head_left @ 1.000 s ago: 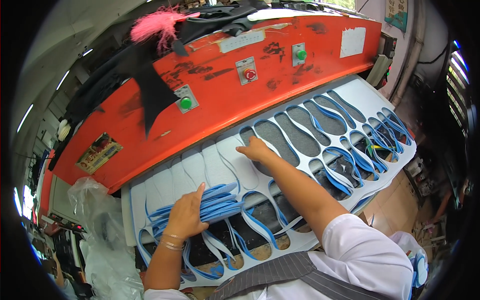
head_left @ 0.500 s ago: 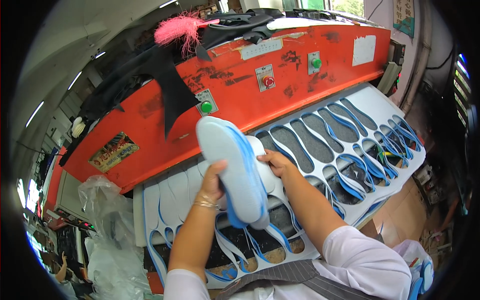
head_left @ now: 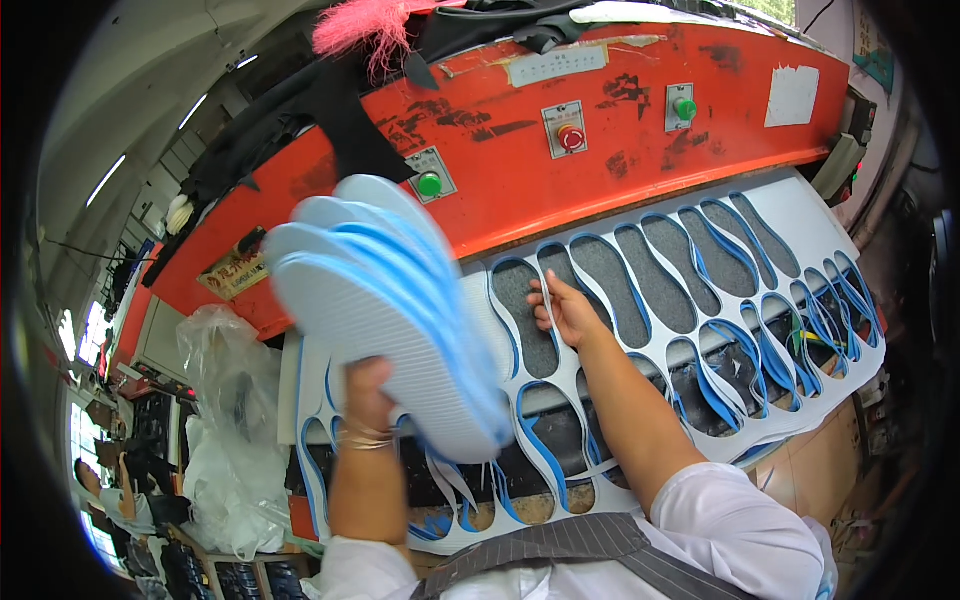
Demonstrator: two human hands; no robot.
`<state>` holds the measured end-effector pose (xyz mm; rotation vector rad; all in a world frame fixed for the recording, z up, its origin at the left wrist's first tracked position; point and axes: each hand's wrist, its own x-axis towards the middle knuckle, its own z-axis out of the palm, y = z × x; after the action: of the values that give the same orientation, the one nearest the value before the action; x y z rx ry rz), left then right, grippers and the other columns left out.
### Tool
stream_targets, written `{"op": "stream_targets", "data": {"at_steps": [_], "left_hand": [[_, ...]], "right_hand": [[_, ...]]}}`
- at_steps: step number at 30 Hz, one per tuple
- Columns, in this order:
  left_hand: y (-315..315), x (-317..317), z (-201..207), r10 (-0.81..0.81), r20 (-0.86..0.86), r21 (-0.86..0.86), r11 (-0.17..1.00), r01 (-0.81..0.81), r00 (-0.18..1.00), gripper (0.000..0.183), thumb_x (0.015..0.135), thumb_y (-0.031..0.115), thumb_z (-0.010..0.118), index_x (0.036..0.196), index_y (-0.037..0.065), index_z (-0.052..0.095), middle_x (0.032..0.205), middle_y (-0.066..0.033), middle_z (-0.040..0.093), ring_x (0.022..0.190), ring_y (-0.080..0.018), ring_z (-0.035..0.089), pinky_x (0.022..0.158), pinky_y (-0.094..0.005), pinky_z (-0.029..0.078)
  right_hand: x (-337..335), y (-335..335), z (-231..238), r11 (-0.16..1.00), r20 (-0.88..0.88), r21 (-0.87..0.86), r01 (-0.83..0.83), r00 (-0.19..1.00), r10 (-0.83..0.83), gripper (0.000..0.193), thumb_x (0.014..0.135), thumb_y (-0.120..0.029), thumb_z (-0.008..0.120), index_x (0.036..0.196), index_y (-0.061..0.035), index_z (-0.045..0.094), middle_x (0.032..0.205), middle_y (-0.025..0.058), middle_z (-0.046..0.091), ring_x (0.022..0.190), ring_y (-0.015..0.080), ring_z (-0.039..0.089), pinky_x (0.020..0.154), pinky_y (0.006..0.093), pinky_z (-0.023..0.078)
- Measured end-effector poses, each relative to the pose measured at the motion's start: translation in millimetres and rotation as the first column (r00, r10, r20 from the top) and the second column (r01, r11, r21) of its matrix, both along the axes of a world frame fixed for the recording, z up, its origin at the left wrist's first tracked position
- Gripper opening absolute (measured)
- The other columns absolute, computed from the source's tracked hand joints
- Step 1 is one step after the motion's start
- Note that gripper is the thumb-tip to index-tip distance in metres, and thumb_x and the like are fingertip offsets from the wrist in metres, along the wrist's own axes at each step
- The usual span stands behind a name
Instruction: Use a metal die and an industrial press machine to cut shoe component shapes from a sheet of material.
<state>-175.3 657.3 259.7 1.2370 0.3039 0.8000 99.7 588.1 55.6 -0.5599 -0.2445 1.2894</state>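
Observation:
A thick stack of white and pale blue insoles (head_left: pixel 390 330) is in my left hand (head_left: pixel 368 395), fanned out at the toe ends and blurred along its right side. The thumb presses on the ribbed face of the front insole; the other fingers are hidden behind. My right hand (head_left: pixel 570 312), fingers loosely curled and apart, holds nothing. It hovers over the cut foam sheet (head_left: pixel 655 352), close to a sole-shaped opening (head_left: pixel 525 325). Layers of white and blue foam edge the openings, with thin strips hanging loose in the near row.
Behind the sheet stands a red machine beam (head_left: pixel 490 150) with two green buttons (head_left: pixel 430 184) and a red one (head_left: pixel 571 138). Black material (head_left: pixel 350 130) and pink fibres (head_left: pixel 365 35) lie on top. Clear plastic bags (head_left: pixel 235 430) stand at the left.
My right hand has let go of the insoles and moved right. My left hand has carried the stack left, and its insoles have spread apart. The view has shifted a little.

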Motion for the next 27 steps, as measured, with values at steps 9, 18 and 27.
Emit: {"op": "stream_targets", "data": {"at_steps": [9,18,27], "left_hand": [[46.6,-59.1,-42.3,0.371,-0.866,0.5,0.607,0.618,0.336,0.122,0.044,0.034,0.087,0.143,-0.003,0.027,0.137,-0.0248,0.044,0.13,-0.0356,0.041,0.113,-0.0422,0.025],[69.4,34.8,-1.8,0.314,-0.821,0.334,-0.413,0.847,0.477,0.084,0.047,0.027,0.08,0.12,0.003,0.048,0.127,-0.0186,0.051,0.127,-0.0325,0.043,0.115,-0.0497,0.018],[121.0,40.5,-27.0,0.102,-0.817,0.456,-0.489,0.743,0.568,0.073,0.053,0.022,0.077,0.117,0.001,0.05,0.121,-0.0218,0.05,0.124,-0.0395,0.043,0.113,-0.0491,0.026]], "right_hand": [[-51.9,11.5,55.1,0.701,0.992,-0.01,0.713,0.095,-0.084,0.069,0.081,-0.04,0.068,0.127,0.0075,0.048,0.12,0.0268,0.052,0.113,0.036,0.05,0.095,0.0439,0.041],[-55.8,47.1,33.8,0.947,0.405,-0.321,0.021,0.907,0.118,0.069,0.086,-0.06,0.058,0.126,-0.0036,0.051,0.101,0.0119,0.058,0.094,0.0183,0.055,0.082,0.0381,0.048],[-93.8,53.3,43.5,0.954,0.097,-0.259,0.149,0.987,-0.128,0.072,0.085,-0.053,0.063,0.134,-0.0059,0.04,0.099,0.0166,0.057,0.095,0.0268,0.061,0.074,0.0406,0.052]]}}
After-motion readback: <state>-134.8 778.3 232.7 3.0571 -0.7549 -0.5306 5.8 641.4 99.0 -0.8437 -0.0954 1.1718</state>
